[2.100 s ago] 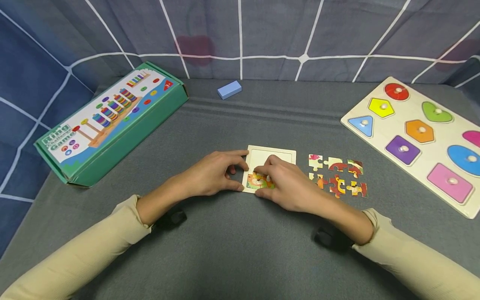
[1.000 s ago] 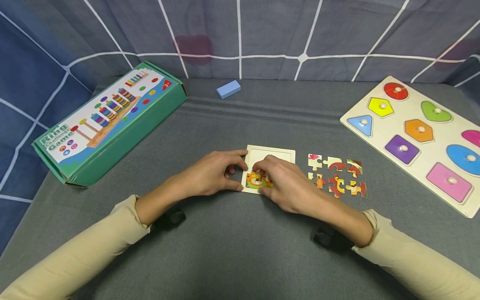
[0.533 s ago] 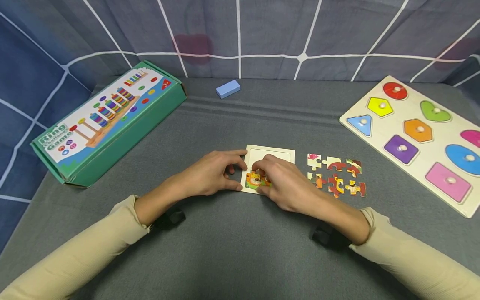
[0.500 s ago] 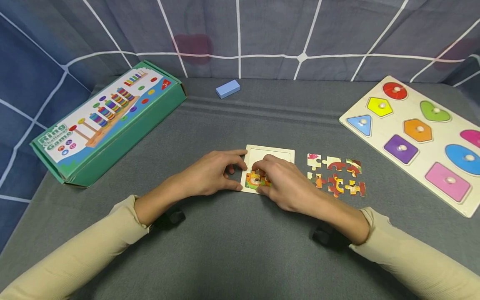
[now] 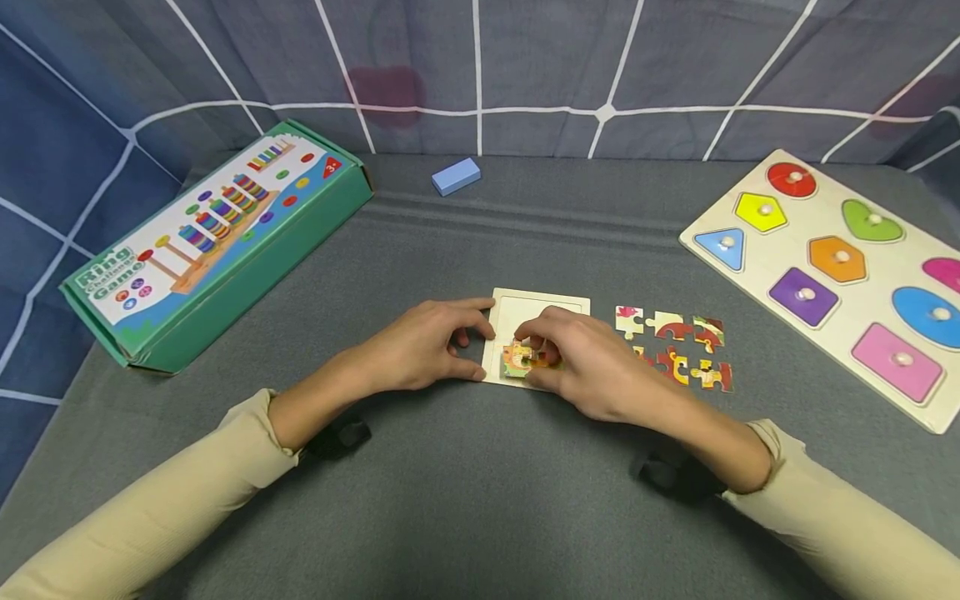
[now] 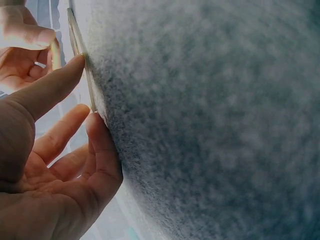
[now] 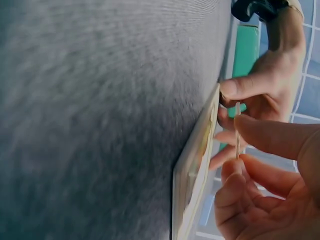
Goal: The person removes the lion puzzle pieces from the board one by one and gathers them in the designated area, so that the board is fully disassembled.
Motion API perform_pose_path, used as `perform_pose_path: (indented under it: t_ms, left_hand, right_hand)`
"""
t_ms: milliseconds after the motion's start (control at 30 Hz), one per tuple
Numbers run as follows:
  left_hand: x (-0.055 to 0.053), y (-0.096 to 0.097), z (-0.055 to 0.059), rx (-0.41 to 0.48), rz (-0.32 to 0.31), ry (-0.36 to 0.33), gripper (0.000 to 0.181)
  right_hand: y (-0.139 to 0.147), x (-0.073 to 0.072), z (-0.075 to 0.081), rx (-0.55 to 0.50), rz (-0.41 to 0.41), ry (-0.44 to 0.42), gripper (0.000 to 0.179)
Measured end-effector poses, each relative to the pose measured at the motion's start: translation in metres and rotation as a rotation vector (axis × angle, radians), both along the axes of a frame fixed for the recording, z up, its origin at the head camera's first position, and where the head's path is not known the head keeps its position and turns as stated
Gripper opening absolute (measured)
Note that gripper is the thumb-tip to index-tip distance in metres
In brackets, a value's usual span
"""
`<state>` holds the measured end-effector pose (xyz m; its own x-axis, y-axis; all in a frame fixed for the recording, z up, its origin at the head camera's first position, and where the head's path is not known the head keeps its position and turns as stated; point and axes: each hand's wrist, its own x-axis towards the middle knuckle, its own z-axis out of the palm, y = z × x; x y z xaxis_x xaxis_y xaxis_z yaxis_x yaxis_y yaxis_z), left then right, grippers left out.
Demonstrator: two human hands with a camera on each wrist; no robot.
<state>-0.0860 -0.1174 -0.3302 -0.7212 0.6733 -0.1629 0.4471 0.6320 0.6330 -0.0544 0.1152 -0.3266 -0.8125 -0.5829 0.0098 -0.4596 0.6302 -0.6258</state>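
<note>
A small wooden puzzle tray with a raised rim lies flat at the middle of the cloth. My left hand rests along its left edge, thumb and fingertips touching the rim. Over the tray's lower part, my right hand pinches a jigsaw piece with a yellow-orange animal picture. The right wrist view shows this piece edge-on between thumb and fingers, raised off the tray. Some colour shows inside the tray there. Loose jigsaw pieces lie in two rows right of the tray, some partly hidden by my right hand.
A green Ring Challenge Game box lies at the left. Toward the back is a light blue block. A large peg puzzle board with coloured shapes lies at the right. A checked blue-grey curtain hangs behind the table.
My right hand has shifted slightly right and lifted the animal-picture piece from the tray's lower part. The left hand has stayed on the tray's left edge.
</note>
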Motion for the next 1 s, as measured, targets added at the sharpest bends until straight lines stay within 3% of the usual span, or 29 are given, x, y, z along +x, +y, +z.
perform_pose_path:
  t_ms: [167, 333, 467, 1000]
  left_hand:
    - [0.0, 0.001, 0.002, -0.003, 0.002, 0.0, 0.036]
    - [0.001, 0.001, 0.001, -0.007, 0.001, -0.001, 0.036]
    - [0.0, 0.001, 0.0, -0.011, 0.002, -0.002, 0.036]
    - [0.001, 0.001, -0.002, -0.001, 0.006, 0.001, 0.036]
  right_hand:
    - [0.012, 0.001, 0.002, -0.075, 0.024, -0.038, 0.033]
    - [0.024, 0.005, 0.002, -0.077, 0.03, -0.078, 0.045]
    - [0.033, 0.009, 0.003, -0.066, 0.035, -0.083, 0.041]
    - [0.071, 0.028, 0.0, -0.088, 0.018, 0.043, 0.041]
